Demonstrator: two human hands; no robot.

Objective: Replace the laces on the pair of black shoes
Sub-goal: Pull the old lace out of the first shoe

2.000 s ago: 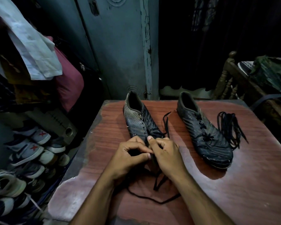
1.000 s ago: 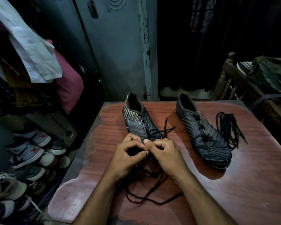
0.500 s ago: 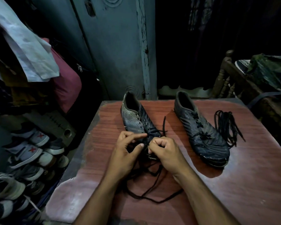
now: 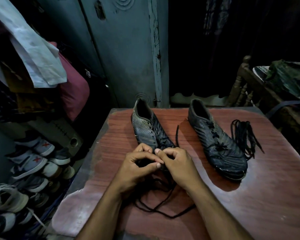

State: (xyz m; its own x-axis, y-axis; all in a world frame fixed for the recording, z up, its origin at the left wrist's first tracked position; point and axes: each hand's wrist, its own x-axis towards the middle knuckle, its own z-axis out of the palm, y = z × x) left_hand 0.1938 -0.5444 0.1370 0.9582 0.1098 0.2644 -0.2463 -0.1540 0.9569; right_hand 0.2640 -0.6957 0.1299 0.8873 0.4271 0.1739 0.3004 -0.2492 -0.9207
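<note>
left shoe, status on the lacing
Left hand and right hand both pinching the lace at the left shoe toe. Right shoe laced. Nothing in the way.

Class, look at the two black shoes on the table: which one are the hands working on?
The left shoe, the one with pale stripes along its side. Both hands meet at its toe end; the right shoe lies untouched beside the loose lace bundle.

Dim, bluish indoor light

Sheen on the table (image 4: 275, 196) at right; background nearly black; wide-angle bending at edges; focus sharp.
</note>
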